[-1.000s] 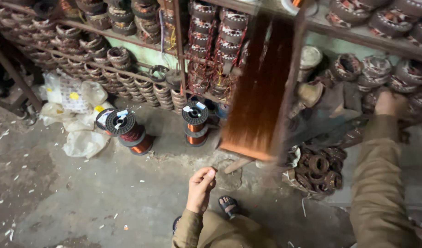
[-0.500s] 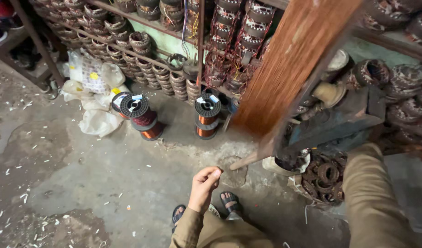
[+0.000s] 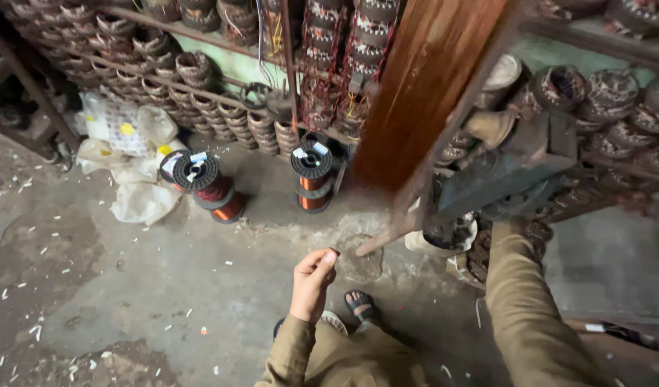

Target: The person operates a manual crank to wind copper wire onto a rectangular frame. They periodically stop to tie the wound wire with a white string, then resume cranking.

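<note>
Above the dusty concrete floor, the left hand is hanging in the air with its fingers pinched together, seemingly on nothing, though I cannot tell if something thin is between them. Its nearest things are two spools of copper wire stacked by the wooden board. The right sleeve is reaching up toward the shelves of motor coils; its hand is hidden.

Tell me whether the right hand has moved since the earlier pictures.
Yes. The right hand, earlier up at the shelf of coils, is now out of sight; only its sleeve reaches toward the dark machine below.
</note>
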